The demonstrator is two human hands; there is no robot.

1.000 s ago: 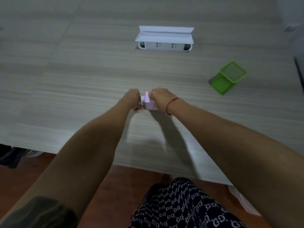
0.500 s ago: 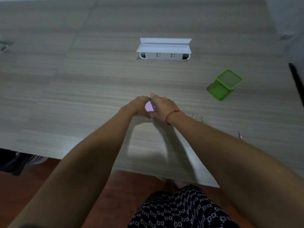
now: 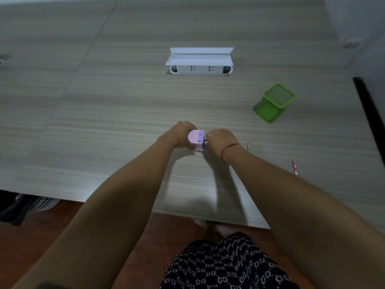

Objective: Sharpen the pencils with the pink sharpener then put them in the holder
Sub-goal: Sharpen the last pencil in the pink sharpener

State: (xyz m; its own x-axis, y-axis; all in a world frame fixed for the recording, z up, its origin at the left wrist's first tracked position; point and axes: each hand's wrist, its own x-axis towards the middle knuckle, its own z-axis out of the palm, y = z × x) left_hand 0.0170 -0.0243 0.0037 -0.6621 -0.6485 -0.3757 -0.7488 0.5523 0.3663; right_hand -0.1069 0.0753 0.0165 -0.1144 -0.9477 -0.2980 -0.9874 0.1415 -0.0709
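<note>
Pink sharpener (image 3: 196, 140) sits on a grey wood-grain desk (image 3: 104, 126), near its front edge. Left hand (image 3: 181, 133) wraps its left side, fingers closed on it. Right hand (image 3: 219, 138) is fisted at its right face; what it grips is hidden. Green holder (image 3: 274, 103) lies tipped, far right.
</note>
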